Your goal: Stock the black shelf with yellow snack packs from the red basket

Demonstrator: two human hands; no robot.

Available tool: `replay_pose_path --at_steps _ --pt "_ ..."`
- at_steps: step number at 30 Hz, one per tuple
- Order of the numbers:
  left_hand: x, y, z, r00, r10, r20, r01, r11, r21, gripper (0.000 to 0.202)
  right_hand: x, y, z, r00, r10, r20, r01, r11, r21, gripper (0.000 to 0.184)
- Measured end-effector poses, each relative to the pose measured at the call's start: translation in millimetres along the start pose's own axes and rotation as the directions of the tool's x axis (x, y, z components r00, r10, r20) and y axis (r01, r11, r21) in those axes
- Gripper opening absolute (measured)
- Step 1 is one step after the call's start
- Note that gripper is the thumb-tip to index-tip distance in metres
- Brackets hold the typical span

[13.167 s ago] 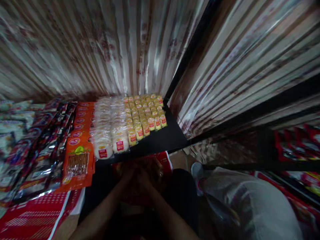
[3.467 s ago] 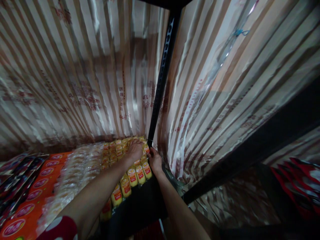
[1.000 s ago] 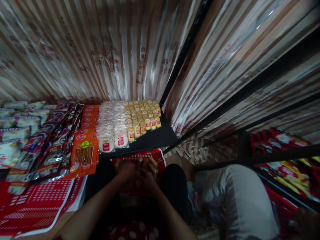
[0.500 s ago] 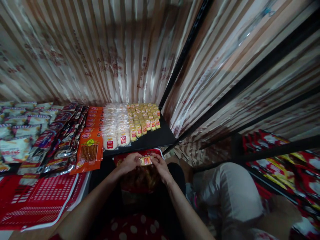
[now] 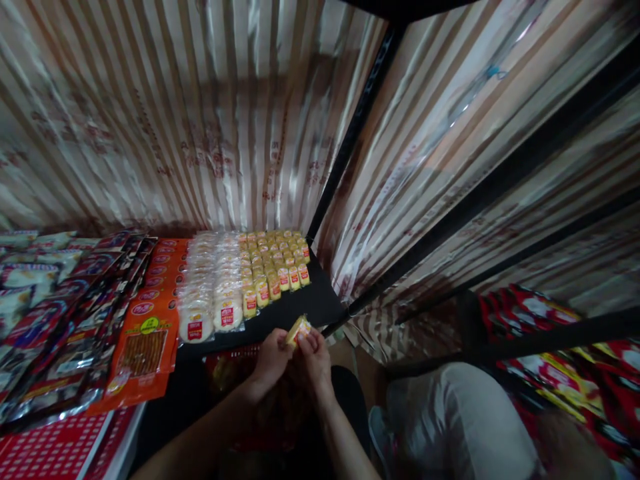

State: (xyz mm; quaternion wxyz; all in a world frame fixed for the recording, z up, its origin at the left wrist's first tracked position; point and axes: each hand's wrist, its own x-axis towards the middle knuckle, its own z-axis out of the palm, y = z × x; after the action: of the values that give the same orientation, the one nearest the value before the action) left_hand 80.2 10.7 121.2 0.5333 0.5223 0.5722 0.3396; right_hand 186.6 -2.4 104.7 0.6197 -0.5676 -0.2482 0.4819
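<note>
My left hand (image 5: 271,361) and my right hand (image 5: 313,357) are side by side, fingers closed together on one small yellow snack packet (image 5: 299,329) with a red label. They hold it just in front of the black shelf (image 5: 305,301). On that shelf stand rows of the same yellow packets (image 5: 274,263), reaching back to the striped wall. Below my hands sits a red basket (image 5: 230,363), mostly in shadow.
Round white packaged cakes (image 5: 210,293) lie left of the yellow rows, then orange packets (image 5: 147,320) and dark foil packets (image 5: 75,320). A black upright post (image 5: 350,143) marks the shelf's right corner. A person in white (image 5: 460,420) crouches at lower right beside red packets (image 5: 560,340).
My hands rose from the red basket toward the shelf's front edge, carrying one yellow packet between them. The view tilted up and shifted slightly.
</note>
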Motion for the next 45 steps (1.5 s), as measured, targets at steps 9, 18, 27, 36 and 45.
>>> replay_pose_path --at_steps 9,18,27,36,45 --pt "58 48 50.4 0.983 0.121 -0.138 -0.097 0.981 0.168 0.019 68 -37 -7 0.989 -0.151 -0.006 0.147 0.973 -0.179 0.052" --pt "118 127 41.5 0.950 0.279 0.142 -0.303 0.707 0.639 0.029 155 -77 0 0.923 -0.371 0.101 0.380 0.843 -0.380 0.054" --pt "170 149 32.0 0.891 0.409 0.198 -0.396 0.485 0.780 0.051 224 -79 22 0.832 -0.514 0.209 0.537 0.652 -0.535 0.048" --pt "198 142 29.5 0.917 0.348 0.195 -0.363 0.527 0.769 0.043 242 -67 37 0.890 -0.417 0.185 0.436 0.660 -0.611 0.043" --pt "221 117 23.1 0.891 0.369 0.265 -0.427 0.480 0.766 0.043 240 -61 40 0.904 -0.387 0.181 0.414 0.686 -0.599 0.041"
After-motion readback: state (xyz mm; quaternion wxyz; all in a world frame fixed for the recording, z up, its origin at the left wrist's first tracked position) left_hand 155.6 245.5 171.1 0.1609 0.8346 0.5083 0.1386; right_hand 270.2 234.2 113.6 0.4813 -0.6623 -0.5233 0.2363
